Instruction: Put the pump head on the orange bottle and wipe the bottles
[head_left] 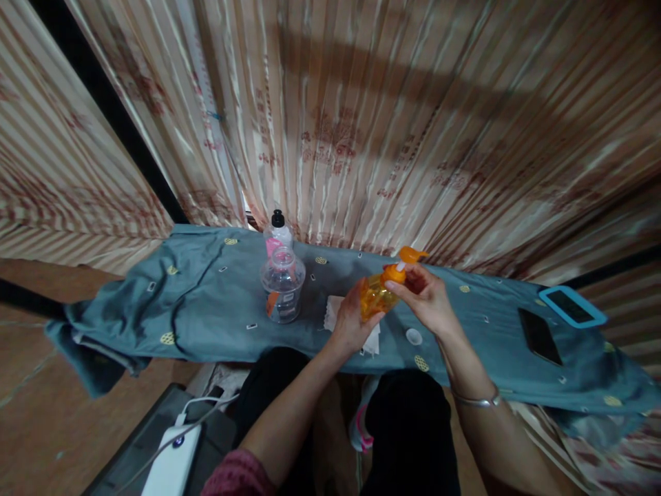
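**A:** What do the hands have hold of?

**B:** A small, see-through orange plastic bottle with an orange pump top [379,293]. The left hand [350,322] is wrapped around its body from below and to the left, fingers curled closed on it. The right hand [427,297] is at the neck, thumb and fingertips pinched on the orange collar just under the pump spout, so it too is closed on the bottle.

**A:** Where is the bottle?

**B:** Raised a little above the surface covered in a grey-blue cloth with small yellow motifs [206,303], tilted with its top to the right. Under the left hand lies a white paper napkin [333,311].

**A:** What else lies close by?

**B:** A small round white cap [414,336] lies on the cloth just below the right hand. To the left of the hands stands a clear plastic jar with an orange label [283,286], and right behind it a white and pink bottle with a black cap [277,233]. Well off to the right lie a dark phone [540,335] and a flat device with a light blue frame [572,306].

**A:** Anything on the wrist?

**B:** A thin silver bangle [478,399] on the right one.
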The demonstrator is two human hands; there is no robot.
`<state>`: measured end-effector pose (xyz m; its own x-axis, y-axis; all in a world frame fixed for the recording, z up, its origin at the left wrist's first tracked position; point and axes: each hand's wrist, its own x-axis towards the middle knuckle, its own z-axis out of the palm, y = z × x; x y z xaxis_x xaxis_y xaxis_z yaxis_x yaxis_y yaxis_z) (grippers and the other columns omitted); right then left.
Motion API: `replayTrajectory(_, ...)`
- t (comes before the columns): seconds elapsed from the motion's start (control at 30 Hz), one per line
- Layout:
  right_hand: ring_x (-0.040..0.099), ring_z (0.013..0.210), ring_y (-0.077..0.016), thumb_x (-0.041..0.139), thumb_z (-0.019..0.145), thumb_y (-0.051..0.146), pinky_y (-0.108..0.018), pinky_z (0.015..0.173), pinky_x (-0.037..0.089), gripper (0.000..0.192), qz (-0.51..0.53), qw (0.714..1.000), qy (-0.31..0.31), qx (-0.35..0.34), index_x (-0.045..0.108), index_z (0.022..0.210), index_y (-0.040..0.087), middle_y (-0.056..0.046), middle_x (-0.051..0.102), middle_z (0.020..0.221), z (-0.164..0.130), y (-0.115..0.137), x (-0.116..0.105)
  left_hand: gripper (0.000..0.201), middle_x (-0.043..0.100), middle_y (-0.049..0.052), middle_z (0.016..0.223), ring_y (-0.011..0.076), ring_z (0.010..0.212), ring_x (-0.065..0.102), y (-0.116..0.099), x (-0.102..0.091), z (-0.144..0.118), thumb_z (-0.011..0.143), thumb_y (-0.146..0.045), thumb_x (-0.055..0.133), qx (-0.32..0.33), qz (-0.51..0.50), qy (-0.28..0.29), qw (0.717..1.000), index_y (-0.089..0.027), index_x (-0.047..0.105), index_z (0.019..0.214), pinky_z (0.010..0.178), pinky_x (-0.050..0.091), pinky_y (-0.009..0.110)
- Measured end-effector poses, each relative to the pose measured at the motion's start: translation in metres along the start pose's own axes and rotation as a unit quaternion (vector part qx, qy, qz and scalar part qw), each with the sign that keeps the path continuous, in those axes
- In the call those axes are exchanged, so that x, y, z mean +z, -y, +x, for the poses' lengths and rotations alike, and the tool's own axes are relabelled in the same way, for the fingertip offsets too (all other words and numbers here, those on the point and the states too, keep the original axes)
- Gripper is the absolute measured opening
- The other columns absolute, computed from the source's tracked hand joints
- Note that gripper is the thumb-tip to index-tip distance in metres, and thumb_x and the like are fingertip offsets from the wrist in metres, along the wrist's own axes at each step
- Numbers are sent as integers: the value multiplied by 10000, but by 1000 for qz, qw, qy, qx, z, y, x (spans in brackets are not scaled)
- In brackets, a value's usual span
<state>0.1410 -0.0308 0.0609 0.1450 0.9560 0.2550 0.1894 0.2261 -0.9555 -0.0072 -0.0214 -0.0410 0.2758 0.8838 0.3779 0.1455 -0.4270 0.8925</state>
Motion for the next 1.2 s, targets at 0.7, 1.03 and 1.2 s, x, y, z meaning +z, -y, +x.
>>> replayTrajectory(0.7,674,1189,-225,828,791,453,-465,1080,517,429,69,992,104,20,714,1154,254,-68,713,1301,-8,-10,-12,637,619,137,1439,327,1346,593,0,-1,-1,868,-351,733,19,-37,11,999,-232,483,1442,1181,460,556)
replayTrajectory(1.03,710,1028,-166,949,614,385,-284,936,537,485,62,998,27,0,744,1041,282,-6,774,1105,-3,-1,1,755,684,106,1326,317,1247,658,-5,-8,5,669,-272,909,-71,-61,-11,996,-218,560,1337,1135,494,533)
replayTrajectory(1.2,703,820,-126,940,632,403,-251,783,554,409,79,997,20,13,746,933,204,-15,775,925,0,-3,5,757,713,94,1236,320,1203,673,-9,-3,9,581,-233,954,-113,-83,-24,990,-203,603,1250,1091,521,528)
